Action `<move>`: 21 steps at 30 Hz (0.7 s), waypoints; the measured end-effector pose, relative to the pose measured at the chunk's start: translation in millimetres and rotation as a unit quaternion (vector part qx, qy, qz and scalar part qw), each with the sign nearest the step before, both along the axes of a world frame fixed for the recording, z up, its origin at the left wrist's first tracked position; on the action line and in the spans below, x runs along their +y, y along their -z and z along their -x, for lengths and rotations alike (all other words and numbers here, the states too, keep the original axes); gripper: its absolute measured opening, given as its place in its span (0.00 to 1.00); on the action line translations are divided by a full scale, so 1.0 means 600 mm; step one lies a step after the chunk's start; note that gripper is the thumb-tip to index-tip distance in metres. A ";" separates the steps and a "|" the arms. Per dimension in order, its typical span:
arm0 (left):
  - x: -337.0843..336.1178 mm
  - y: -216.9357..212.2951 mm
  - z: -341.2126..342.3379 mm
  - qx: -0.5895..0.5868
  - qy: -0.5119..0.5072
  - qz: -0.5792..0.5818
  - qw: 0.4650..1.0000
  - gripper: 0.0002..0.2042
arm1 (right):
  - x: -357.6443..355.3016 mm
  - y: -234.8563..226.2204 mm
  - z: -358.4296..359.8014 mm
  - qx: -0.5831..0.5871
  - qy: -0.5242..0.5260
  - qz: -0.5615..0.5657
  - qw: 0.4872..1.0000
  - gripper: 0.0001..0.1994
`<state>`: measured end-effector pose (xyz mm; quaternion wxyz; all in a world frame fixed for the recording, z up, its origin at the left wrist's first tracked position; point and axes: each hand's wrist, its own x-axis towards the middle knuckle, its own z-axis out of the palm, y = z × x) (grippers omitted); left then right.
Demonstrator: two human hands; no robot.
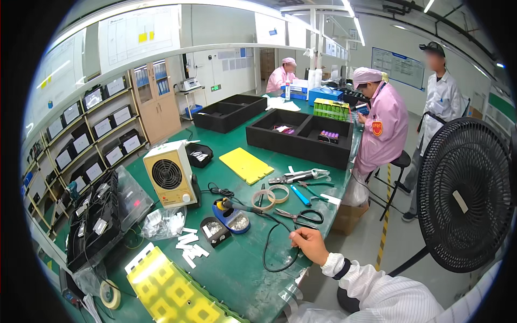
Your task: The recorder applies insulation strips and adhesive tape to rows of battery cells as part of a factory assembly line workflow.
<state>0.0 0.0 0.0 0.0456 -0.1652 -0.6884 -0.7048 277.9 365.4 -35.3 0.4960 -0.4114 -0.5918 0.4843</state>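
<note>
"Green surface (229, 272), entered first as the largest item. Next down?"

"Black fan (466, 177), round grille, on the right, beyond the surface edge. After it, a divided black tray (291, 149) toward the far end, with purple-wrapped pieces inside its compartments."

"Mid-sized items?"

"Yellow plate with openings (161, 290), lying at the near edge. Beige blower (167, 175), upright, dark circular grille facing this way. Flat yellow panel (246, 166) to the blower's right."

"Hand position?"

"Right hand (311, 246), at the right edge of the surface, white sleeve and dark wristband behind it. It reaches in from the lower right."

"Smaller objects around it?"

"Scissors (293, 217) just beyond the hand, lying flat. Blue stand (238, 222) farther left; a soldering iron (237, 206) rests on it, handle pointing right."

"And the item at the hand?"

"Black cable (264, 253): leads off from the iron's handle and lies in a loop on the surface, its right side passing by the fingertips."

"State of the fingers (295, 237)?"

"Thumb and forefinger drawn close together at the cable. Whether they pinch it or merely sit against it, I can't make out."
</note>
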 end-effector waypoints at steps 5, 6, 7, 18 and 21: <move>0.015 0.002 0.005 0.015 0.018 -0.021 1.000 0.22 | 0.010 -0.007 0.006 0.003 0.006 -0.005 1.000 0.12; 0.013 0.004 0.005 0.014 0.016 -0.020 1.000 0.22 | 0.009 -0.008 0.007 0.003 0.004 -0.004 1.000 0.12; 0.010 0.006 0.005 0.008 0.010 -0.019 1.000 0.22 | 0.008 -0.008 0.008 0.001 0.003 -0.006 1.000 0.12; 0.001 0.004 0.003 -0.012 -0.002 0.000 1.000 0.21 | 0.000 -0.008 0.005 -0.010 -0.001 -0.007 1.000 0.12; 0.005 -0.009 0.000 0.010 0.014 0.021 1.000 0.22 | -0.001 -0.007 0.004 -0.019 0.003 -0.007 1.000 0.12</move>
